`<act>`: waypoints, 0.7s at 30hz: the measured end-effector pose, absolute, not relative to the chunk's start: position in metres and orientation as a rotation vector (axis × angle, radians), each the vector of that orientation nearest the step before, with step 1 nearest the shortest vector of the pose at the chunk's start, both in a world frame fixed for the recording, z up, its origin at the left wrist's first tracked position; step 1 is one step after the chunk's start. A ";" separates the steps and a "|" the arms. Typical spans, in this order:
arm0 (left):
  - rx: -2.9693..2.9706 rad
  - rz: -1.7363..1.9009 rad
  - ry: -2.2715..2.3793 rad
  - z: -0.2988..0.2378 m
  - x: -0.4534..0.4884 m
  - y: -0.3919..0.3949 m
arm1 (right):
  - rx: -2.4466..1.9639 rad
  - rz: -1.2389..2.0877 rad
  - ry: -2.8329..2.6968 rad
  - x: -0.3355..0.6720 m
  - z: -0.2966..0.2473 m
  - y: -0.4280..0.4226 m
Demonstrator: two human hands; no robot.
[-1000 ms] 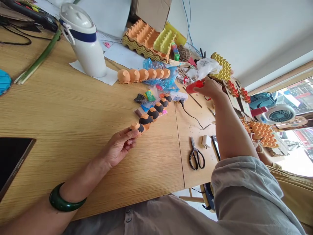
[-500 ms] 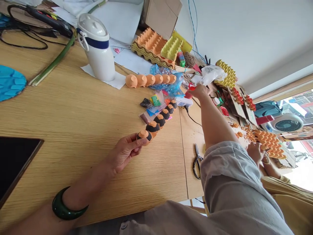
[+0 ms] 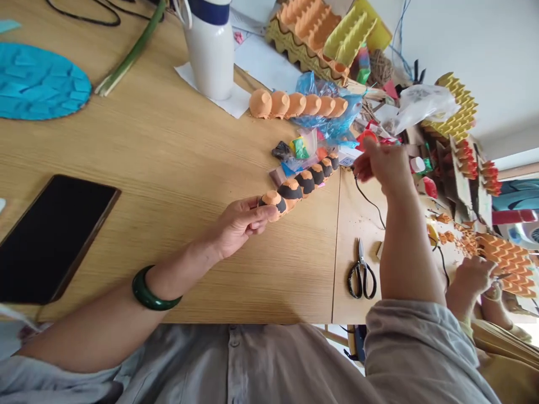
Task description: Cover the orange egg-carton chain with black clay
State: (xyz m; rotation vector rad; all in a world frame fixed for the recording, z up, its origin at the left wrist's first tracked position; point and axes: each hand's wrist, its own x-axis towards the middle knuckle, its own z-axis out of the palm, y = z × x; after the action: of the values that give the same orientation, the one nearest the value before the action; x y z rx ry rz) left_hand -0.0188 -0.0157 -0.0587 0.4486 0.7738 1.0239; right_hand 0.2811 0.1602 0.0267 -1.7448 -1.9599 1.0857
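My left hand (image 3: 246,221) grips the near end of an egg-carton strip (image 3: 305,182), a row of orange cups with black bands around them. The strip slants up and away over the table. My right hand (image 3: 383,165), slightly blurred, hovers past the strip's far end with its fingers curled in; what they hold, if anything, is hidden. Just beyond those fingers is a red-orange object (image 3: 367,139), partly covered. A plain orange egg-carton strip (image 3: 297,105) lies behind, near small packets of coloured material (image 3: 300,147) and a blue plastic bag (image 3: 349,115).
Black-handled scissors (image 3: 361,272) lie near the front edge. At left are a dark tablet (image 3: 59,235), a blue oval piece (image 3: 42,81) and a green stalk (image 3: 132,50). A white jug (image 3: 210,56) and stacked egg trays (image 3: 303,33) stand behind. Another person's hands (image 3: 475,278) work at right.
The view has shifted left and down. My right hand has drawn back from the red object, its fingers curling. My left hand keeps its hold on the banded strip.
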 end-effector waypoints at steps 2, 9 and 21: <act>0.426 1.042 0.761 -0.057 -0.020 -0.015 | -1.655 1.294 -1.810 0.265 0.010 0.120; 0.455 0.998 0.675 -0.058 -0.022 -0.013 | -1.291 1.806 -1.263 0.192 -0.050 0.035; 0.284 0.990 0.539 -0.055 -0.029 -0.009 | -1.325 1.359 -1.175 0.168 -0.066 0.016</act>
State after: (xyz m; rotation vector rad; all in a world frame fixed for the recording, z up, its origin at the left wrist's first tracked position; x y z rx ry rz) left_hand -0.0286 -0.0089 -0.0550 0.2836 0.5387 0.9898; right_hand 0.1684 0.0155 -0.0663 -1.3254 -1.1753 1.3588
